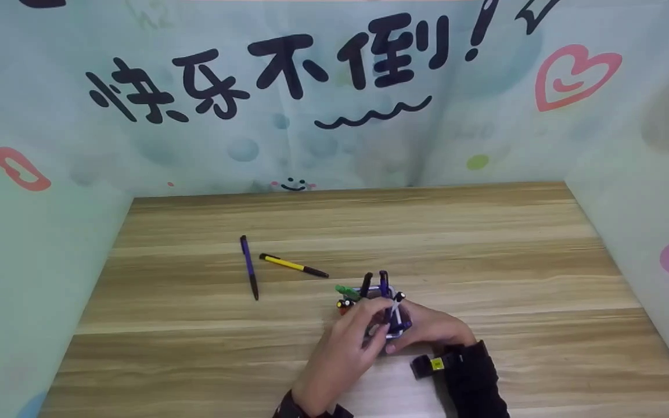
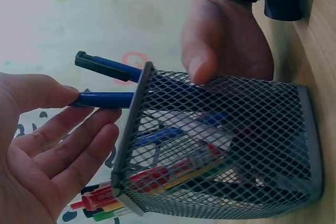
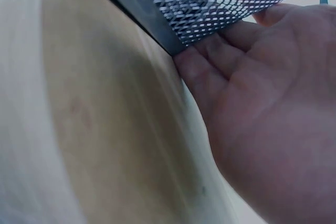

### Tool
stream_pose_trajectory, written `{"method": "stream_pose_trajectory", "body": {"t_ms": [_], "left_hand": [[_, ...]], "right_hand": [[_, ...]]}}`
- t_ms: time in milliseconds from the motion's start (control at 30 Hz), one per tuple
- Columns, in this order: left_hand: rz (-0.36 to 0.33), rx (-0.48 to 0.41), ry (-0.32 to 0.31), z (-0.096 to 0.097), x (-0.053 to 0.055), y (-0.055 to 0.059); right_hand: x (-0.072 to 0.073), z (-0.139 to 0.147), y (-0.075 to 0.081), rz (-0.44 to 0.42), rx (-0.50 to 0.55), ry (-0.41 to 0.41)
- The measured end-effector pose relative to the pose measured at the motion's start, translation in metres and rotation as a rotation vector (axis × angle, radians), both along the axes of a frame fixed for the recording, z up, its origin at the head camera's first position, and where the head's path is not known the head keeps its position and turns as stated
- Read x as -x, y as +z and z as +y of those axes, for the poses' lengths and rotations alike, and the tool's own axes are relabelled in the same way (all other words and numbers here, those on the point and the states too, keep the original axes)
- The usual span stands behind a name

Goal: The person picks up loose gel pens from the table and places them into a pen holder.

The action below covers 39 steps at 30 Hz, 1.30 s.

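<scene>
A dark wire-mesh pen holder [image 2: 273, 129] stands on the table with several pens and markers in it. My left hand [image 1: 343, 342] is over its top and pinches a blue pen [image 2: 107, 99] between thumb and fingers; the pen's lower part is inside the holder. My right hand [image 1: 436, 325] grips the holder from the right side, thumb on the mesh, with fingers against the lower mesh [image 3: 210, 3] in the right wrist view. A capped blue pen [image 2: 107, 67] leans out beside the pinched one. A red marker [image 2: 105, 199] sticks out at the holder's other side.
On the wooden table [image 1: 195, 360], left of the holder, lie a purple-blue pen [image 1: 250, 267] and a yellow pen [image 1: 291, 265] with black ends. Printed cloth walls [image 1: 334, 157] enclose the table at the back and both sides. A black wrist device [image 1: 427, 366] sits on the right wrist.
</scene>
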State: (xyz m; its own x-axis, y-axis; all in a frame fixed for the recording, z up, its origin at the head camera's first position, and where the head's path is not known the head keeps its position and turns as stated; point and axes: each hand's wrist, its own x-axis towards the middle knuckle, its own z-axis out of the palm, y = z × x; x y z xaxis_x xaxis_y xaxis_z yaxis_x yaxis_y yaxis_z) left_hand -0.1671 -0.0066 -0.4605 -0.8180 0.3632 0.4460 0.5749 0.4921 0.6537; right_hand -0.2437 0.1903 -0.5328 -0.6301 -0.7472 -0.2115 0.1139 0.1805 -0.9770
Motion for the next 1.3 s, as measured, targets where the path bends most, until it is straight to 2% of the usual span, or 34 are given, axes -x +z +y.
{"method": "stream_pose_trajectory", "body": {"t_ms": [133,267,400,533,633,767,933,1067,1300], "left_hand": [[-0.036,0.054,-0.010,0.002,0.001,-0.003],[-0.094,0.095,0.006,0.003,0.001,-0.004],[-0.084,0.071,0.033,0.003,0.002,-0.004],[-0.052,-0.008,0.082,0.001,0.003,-0.002],[-0.030,-0.032,0.137,-0.003,0.004,0.001],[-0.009,0.029,0.223,-0.009,0.005,0.004],[-0.038,0.107,0.294,-0.016,0.007,0.008],[-0.058,0.130,0.309,-0.020,0.008,0.009],[-0.055,0.113,0.296,-0.025,0.011,0.008]], "right_hand": [[0.001,0.000,0.000,-0.006,0.004,-0.006],[0.001,-0.001,0.000,0.000,0.003,-0.008],[0.001,-0.002,0.001,0.000,-0.023,-0.009],[0.000,-0.002,0.002,-0.016,-0.019,-0.002],[0.000,-0.001,0.002,-0.023,-0.010,-0.002],[0.000,-0.001,0.001,-0.020,-0.031,-0.006],[0.000,0.001,0.001,-0.017,-0.067,-0.011],[0.000,0.001,0.001,-0.003,-0.078,-0.020],[0.001,0.001,0.001,-0.020,-0.051,-0.008]]}}
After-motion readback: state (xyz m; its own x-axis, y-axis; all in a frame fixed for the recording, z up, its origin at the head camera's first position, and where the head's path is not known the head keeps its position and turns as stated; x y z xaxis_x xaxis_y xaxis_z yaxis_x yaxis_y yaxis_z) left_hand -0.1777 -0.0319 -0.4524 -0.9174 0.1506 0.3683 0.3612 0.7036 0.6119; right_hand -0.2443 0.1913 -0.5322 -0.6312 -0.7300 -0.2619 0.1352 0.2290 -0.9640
